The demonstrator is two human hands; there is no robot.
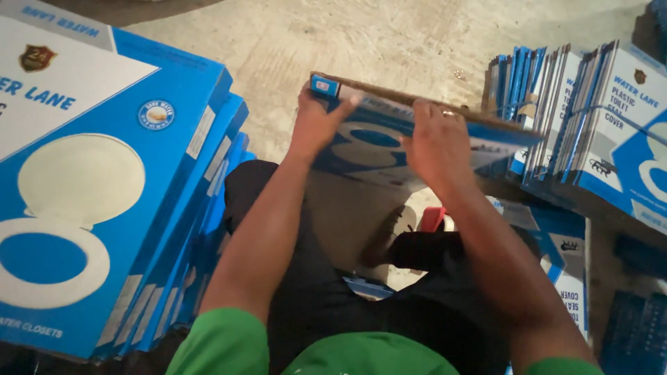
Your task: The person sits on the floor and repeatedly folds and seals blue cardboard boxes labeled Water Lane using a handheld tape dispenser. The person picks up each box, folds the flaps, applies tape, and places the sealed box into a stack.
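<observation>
On the far left a stack of boxes (104, 201) leans in a slanted pile, each blue and white with a picture of a white toilet seat on its face; strips of clear tape show along their edges; the pile rests just beside the person's left knee. The left hand (316, 125) reaches forward with the forearm stretched out from a green sleeve; its fingers are curled over the left end of a flat cardboard box (389, 149), thumb on the printed face, close to a small blue flap at the corner. That box is held up over the person's lap, above the concrete floor (326, 42), tilted so the printed blue and white side faces the camera and the brown inner edge shows along the top. The right hand (438, 142) is clamped on the box's upper edge further along, fingers spread over the printed face, a ring on one finger; the two hands are apart, each gripping the same box. Below them lie dark trousers and a shoe (392, 232) on the floor, with a small red object (432, 219) just beside it. To the right a row of folded flat boxes (583, 118) stands on edge, bound with string; another flat box (566, 264) lies beneath.
</observation>
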